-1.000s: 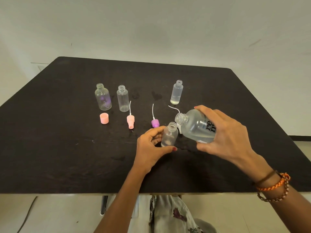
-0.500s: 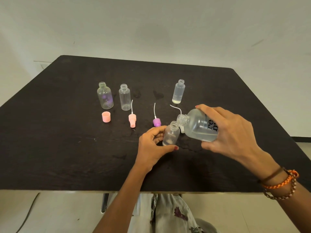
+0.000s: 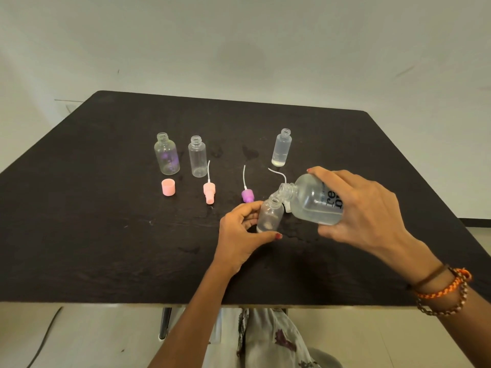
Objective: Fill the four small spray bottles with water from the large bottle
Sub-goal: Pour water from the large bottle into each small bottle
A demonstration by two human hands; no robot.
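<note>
We see the right hand gripping the large bottle, tipped with its mouth just over the small spray bottle, which the left hand pinches upright near the table's middle; any stream is too faint to see.

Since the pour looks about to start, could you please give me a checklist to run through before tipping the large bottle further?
1. Left hand grips small bottle: ok.
2. Small bottle is uncapped: ok.
3. Right hand holds large bottle, tilted with its mouth just above the small bottle's neck: ok.
4. Large bottle has water left: ok.
5. Water already flowing: cannot tell.
6. Other bottles out of the way: ok; the far right bottle holds liquid, and the two far left bottles look empty.
</note>
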